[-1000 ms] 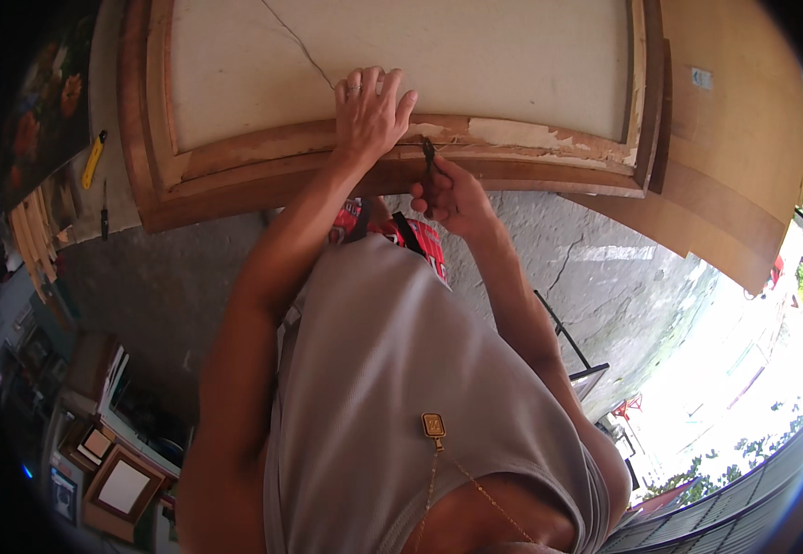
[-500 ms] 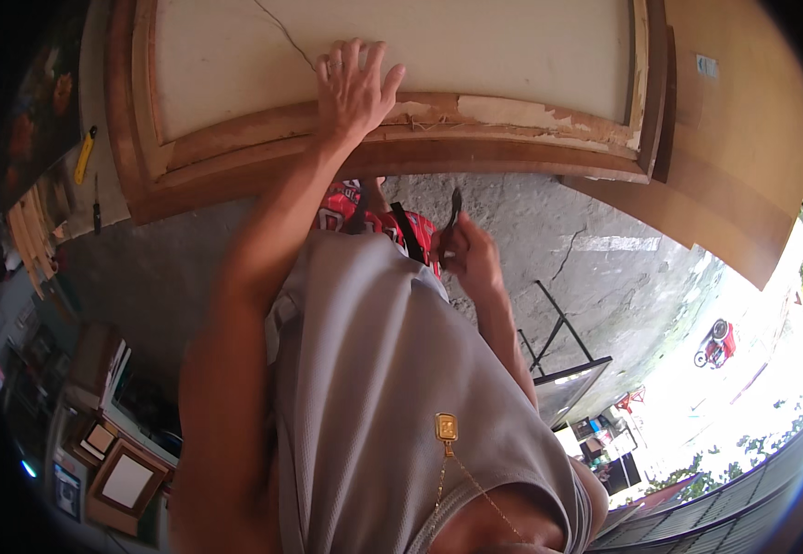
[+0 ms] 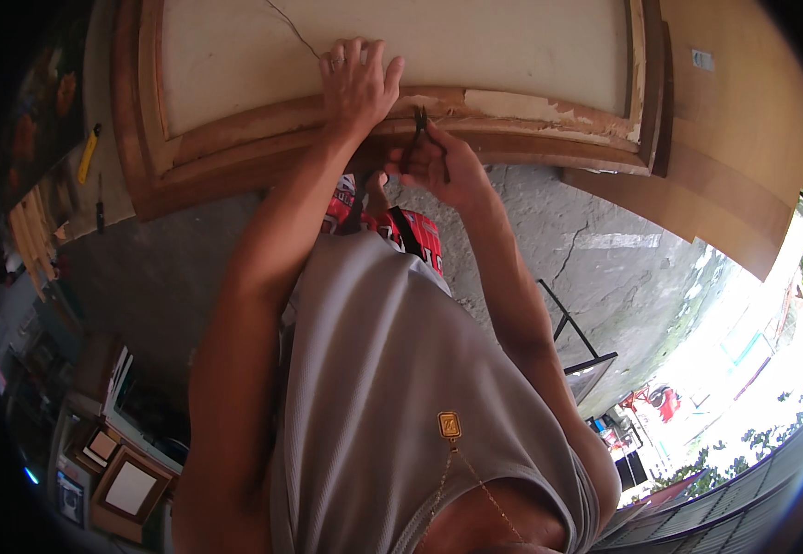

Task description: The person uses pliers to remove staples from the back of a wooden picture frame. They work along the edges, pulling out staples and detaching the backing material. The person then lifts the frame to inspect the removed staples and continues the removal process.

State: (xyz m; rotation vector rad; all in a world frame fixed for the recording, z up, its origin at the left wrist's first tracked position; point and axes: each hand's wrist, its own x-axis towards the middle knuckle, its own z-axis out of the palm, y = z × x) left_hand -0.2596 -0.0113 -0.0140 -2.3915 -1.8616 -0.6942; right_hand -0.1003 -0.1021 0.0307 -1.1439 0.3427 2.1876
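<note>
A wooden frame (image 3: 531, 143) with a pale backing panel (image 3: 475, 46) lies in front of me, its near rail rough and splintered along the inner edge. My left hand (image 3: 360, 88) presses flat on the panel and rail, fingers stretched out. In my right hand (image 3: 452, 171) is a pair of dark pliers (image 3: 420, 120), their jaws tip-up at the near rail, just right of my left hand. Whether the jaws grip anything is too small to tell. A thin dark wire or cord (image 3: 293, 28) runs across the panel to my left fingertips.
To the left lie a yellow utility knife (image 3: 89, 155), a thin dark tool (image 3: 100, 214) and several wood strips (image 3: 30, 235). A plywood sheet (image 3: 725, 120) extends on the right. Picture frames (image 3: 131, 487) stand at lower left; a black metal stand (image 3: 568, 323) is at right.
My right hand has come up from beside my body with the pliers, bringing them to the frame's near rail. My left hand stays on the panel.
</note>
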